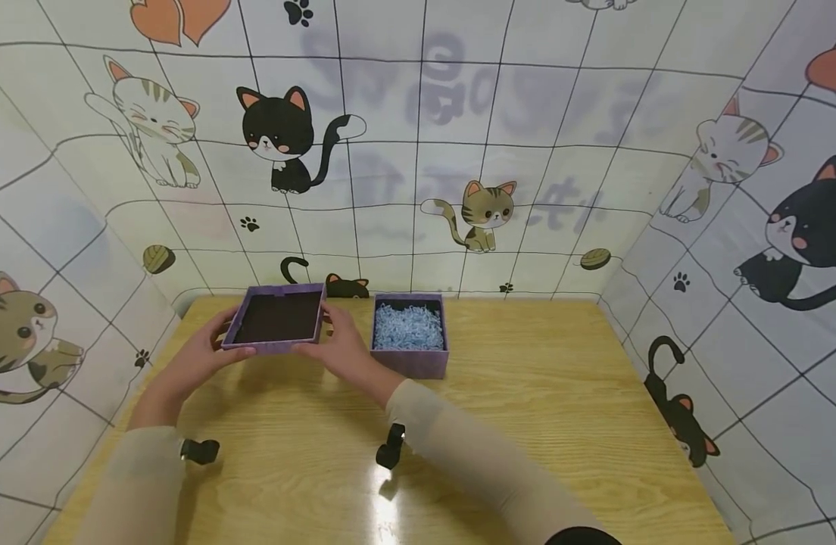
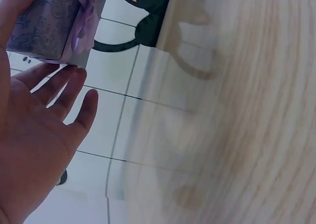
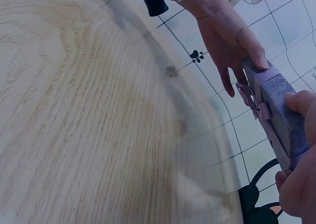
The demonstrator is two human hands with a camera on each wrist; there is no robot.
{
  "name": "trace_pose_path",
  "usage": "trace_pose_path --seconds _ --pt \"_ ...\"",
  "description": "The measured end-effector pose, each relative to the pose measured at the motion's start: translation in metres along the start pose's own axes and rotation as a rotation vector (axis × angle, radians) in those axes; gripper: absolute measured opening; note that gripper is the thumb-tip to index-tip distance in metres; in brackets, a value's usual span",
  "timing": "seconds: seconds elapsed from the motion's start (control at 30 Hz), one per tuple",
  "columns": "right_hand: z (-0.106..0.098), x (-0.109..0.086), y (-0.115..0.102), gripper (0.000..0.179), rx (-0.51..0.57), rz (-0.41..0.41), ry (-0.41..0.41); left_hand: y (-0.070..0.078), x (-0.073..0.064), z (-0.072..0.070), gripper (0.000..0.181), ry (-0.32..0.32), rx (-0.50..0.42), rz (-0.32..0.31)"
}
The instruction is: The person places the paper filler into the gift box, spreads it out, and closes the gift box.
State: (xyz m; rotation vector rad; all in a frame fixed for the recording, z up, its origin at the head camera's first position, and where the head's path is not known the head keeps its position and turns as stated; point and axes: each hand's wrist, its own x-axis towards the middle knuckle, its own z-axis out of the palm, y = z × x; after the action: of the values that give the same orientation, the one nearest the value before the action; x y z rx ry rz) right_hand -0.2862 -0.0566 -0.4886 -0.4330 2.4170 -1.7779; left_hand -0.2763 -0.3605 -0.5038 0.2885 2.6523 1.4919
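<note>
Both hands hold a purple box lid (image 1: 275, 316) above the left part of the table, its dark inside facing the head camera. My left hand (image 1: 198, 356) grips the lid's left edge, thumb along the near rim and fingers beneath. At the opposite edge, my right hand (image 1: 341, 344) pinches it the same way. The right wrist view shows a patterned purple side and a lilac ribbon bow (image 3: 251, 99) on the lid's outer face. To the right stands the matching box base (image 1: 413, 365), open at the top, with light blue shredded paper (image 1: 409, 328) inside.
The wooden table (image 1: 527, 393) ends at a back wall hung with a white sheet (image 1: 391, 174) printed with cats and grid lines. Similar sheeting rises on the left and right sides. A black wrist camera (image 1: 391, 446) sits on each forearm.
</note>
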Motion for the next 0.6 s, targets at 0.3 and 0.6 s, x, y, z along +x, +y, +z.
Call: trace_pose_path --seconds 0.3,0.6 --pt "-0.020 -0.010 -0.012 0.092 0.027 -0.023 -0.012 0.026 -0.003 0.008 0.098 0.045 0.055 0.033" --pt "-0.052 -0.023 -0.027 0.096 0.010 -0.005 -0.043 0.056 0.000 0.024 0.100 0.049 0.044 0.049"
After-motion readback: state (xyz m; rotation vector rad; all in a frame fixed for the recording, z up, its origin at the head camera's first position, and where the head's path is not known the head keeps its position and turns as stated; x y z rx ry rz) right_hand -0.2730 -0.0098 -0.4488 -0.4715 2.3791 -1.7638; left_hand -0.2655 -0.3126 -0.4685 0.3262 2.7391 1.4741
